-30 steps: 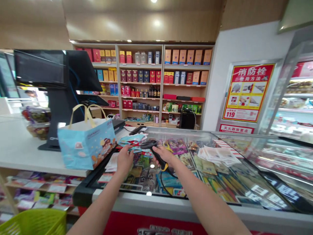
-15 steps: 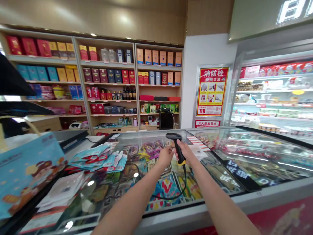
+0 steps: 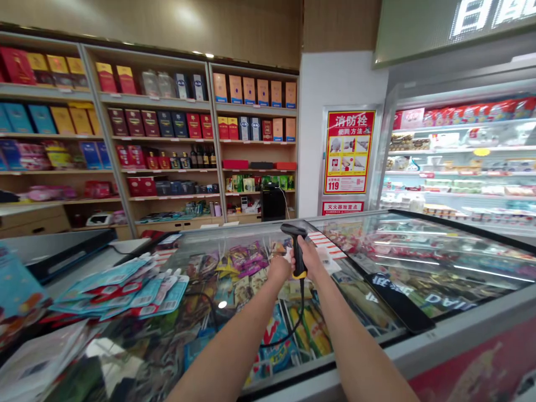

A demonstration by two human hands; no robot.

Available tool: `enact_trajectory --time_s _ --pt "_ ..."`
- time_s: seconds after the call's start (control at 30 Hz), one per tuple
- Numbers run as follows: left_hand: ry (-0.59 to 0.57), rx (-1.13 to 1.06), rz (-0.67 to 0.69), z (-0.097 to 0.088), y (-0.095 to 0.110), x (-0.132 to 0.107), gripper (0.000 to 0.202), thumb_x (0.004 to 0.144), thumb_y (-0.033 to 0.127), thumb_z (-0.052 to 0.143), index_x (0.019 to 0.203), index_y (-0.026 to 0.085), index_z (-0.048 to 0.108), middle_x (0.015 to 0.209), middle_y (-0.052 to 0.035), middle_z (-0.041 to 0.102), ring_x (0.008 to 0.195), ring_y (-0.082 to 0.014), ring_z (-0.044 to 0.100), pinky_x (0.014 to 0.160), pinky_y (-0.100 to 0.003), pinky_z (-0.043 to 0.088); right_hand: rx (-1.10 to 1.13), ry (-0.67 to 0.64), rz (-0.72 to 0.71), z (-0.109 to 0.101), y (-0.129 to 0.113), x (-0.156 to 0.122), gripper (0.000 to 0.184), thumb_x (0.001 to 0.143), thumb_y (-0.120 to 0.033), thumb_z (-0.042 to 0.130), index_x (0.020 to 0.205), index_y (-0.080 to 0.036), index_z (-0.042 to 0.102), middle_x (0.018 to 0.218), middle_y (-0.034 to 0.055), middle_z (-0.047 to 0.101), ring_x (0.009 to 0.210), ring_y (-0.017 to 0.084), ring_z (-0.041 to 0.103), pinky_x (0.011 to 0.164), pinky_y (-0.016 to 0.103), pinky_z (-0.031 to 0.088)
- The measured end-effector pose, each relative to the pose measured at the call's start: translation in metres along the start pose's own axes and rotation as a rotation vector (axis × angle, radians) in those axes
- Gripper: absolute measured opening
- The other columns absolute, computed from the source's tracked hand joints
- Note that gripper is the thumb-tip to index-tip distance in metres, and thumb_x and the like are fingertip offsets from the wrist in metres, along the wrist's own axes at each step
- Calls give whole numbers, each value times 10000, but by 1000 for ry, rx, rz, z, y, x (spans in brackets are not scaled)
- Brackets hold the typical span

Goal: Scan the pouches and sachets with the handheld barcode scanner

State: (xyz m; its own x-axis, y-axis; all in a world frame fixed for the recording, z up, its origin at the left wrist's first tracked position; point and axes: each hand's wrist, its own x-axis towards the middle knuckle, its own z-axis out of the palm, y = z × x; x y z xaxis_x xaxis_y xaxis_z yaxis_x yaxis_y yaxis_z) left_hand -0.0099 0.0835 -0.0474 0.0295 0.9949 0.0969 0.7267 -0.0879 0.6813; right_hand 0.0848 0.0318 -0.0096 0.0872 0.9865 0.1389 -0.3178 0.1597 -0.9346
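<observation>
1. While a black handheld barcode scanner with a yellow collar is clenched upright in the right hand, it is held above the glass lid of a chest freezer, toward the lid's far edge.
2. The left hand is kept just beside it with the fingers curled. Whether anything is grasped cannot be told, though a white scrap is seen between the hands.
3. A black cable is looped down from the scanner's base onto the glass.
4. Printed packets are displayed under the lid. Blue-and-white sachets are laid on it near the left edge, and red-striped slips near the far edge.
5. Beyond the far edge, wooden shelves are stocked with boxed goods and bottles. A red fire-hydrant poster is mounted on a white wall, and a chilled display case is placed to the right.
</observation>
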Motion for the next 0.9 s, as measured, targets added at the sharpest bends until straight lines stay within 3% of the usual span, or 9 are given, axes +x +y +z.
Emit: enact_trajectory --time_s 0.07,0.2,0.33,0.57,0.9 --pt "85 -103 -18 -7 -7 14 67 731 201 575 715 144 606 808 -133 673 816 -239 646 691 -303 447 7 -1 27 -1 3 -1 404 796 -582 513 857 -184 492 528 -24 569 390 110 538 329 198 416" --pt "384 -371 -40 -22 -32 42 87 810 189 463 773 158 535 752 -56 627 725 -166 609 653 -264 449 22 -2 69 -3 7 -4 368 809 -555 518 827 -191 470 503 -46 536 346 87 480 329 202 418" --pt "520 -548 -65 -26 -58 57 65 815 213 444 771 185 483 741 -13 585 735 -148 589 680 -257 465 -81 -18 108 -1 12 -5 376 809 -561 510 777 -191 454 478 -49 518 325 82 459 313 202 414" --pt "544 -642 -131 -25 -66 65 63 804 244 465 781 188 484 722 -10 587 691 -146 589 672 -263 472 -234 -51 138 0 17 -8 406 783 -578 523 712 -188 435 473 -50 511 329 76 454 308 198 414" --pt "534 -631 -109 -15 -74 74 84 815 253 462 815 179 501 768 -38 623 736 -162 621 661 -269 477 -274 -86 179 -4 19 -11 383 799 -564 517 814 -184 477 502 -52 524 346 82 475 312 194 414"
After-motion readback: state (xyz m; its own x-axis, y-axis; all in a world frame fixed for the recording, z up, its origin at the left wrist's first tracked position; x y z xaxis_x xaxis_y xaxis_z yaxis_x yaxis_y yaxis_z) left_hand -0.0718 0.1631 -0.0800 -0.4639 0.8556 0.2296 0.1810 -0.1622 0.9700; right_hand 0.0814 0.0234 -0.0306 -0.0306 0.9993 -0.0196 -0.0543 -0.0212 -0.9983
